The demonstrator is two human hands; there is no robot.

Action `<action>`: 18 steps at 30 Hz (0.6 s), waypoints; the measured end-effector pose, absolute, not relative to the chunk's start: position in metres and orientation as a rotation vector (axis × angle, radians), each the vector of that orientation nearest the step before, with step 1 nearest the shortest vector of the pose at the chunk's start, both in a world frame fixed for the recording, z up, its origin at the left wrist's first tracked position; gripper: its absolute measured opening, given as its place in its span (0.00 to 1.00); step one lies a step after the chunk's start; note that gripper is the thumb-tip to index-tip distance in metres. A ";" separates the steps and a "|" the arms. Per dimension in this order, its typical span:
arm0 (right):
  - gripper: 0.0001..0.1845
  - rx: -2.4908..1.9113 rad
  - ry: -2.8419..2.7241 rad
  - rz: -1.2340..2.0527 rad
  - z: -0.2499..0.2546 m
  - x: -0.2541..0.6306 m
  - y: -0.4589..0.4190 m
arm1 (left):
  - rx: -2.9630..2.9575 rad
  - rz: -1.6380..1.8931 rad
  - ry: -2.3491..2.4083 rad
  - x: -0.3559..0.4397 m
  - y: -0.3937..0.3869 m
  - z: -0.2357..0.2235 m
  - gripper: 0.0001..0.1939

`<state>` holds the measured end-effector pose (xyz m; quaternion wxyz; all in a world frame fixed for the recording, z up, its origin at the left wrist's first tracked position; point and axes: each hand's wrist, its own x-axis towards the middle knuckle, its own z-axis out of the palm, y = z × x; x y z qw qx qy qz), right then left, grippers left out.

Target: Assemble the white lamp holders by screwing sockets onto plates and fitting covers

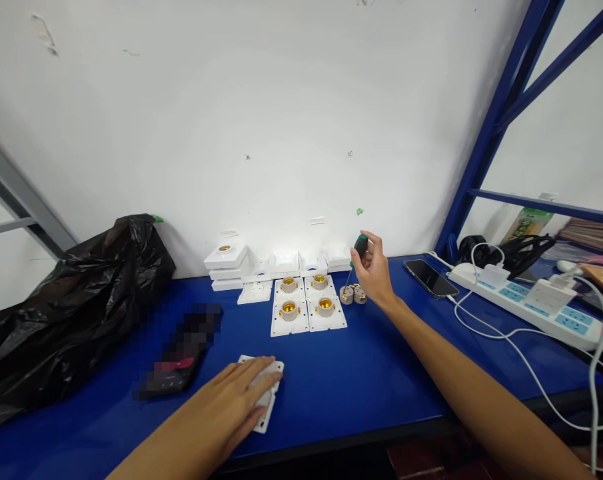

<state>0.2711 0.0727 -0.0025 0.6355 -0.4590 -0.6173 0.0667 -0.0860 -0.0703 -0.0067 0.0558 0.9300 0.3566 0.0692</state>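
Observation:
My right hand (373, 265) grips a screwdriver (361, 245) by its dark green handle. The screwdriver's shaft points down to two round beige lamp sockets (354, 295) standing on the blue table. My left hand (246, 393) rests with its fingers stretched over a white square plate (266, 401) near the front edge, covering much of it. Between the hands and farther back, several white plates (281, 327) lie side by side, each bearing a beige lamp socket with a brass-coloured inside (290, 309).
White square covers (226, 267) are stacked against the wall. A black plastic bag (91, 293) and a dark, partly blurred phone (181, 367) lie left. At right are another phone (431, 277), a power strip (526, 303) and loose white cables (526, 393).

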 end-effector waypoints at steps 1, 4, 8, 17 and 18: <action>0.25 -1.048 -1.413 0.154 -0.003 0.271 0.072 | 2.805 0.204 1.019 -0.076 -0.076 -0.001 0.29; 0.25 -1.043 -1.415 0.164 -0.002 0.270 0.071 | 2.768 0.208 0.907 -0.041 -0.086 0.015 0.27; 0.24 -1.034 -1.407 0.177 -0.002 0.269 0.070 | 2.785 0.274 0.845 0.003 -0.077 0.016 0.23; 0.24 -1.048 -1.405 0.164 -0.003 0.267 0.069 | 2.962 0.495 1.353 0.013 0.013 0.009 0.14; 0.24 -1.052 -1.408 0.160 -0.003 0.267 0.069 | 2.957 0.459 1.358 0.008 0.018 0.009 0.14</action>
